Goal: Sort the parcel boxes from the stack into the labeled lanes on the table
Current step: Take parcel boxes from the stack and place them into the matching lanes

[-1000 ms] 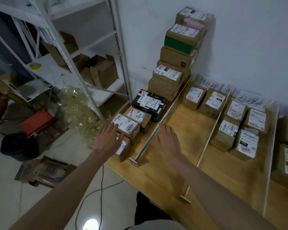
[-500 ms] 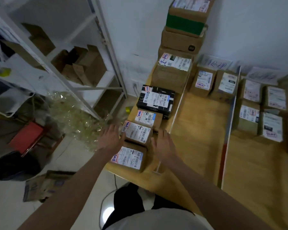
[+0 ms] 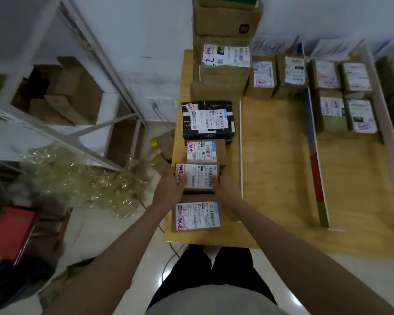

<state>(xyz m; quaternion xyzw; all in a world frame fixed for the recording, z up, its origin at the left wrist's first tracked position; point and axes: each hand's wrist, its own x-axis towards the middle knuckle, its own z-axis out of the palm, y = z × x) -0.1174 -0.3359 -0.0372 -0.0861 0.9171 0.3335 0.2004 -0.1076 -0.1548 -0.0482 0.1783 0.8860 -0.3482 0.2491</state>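
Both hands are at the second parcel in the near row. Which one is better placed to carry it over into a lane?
Right, probably: the right hand holds the parcel on the side facing the lanes; the left hand is on the far side.

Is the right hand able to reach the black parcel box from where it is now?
Probably yes: the right hand sits two boxes short of the black parcel box, whose top is uncovered, though it first must release the labelled brown box.

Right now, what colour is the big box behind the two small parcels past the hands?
Black box with a white label, head view.

Wooden table (image 3: pixel 275 178) bears labeled parcel boxes (image 3: pixel 208 120) and lane dividers (image 3: pixel 315 160).
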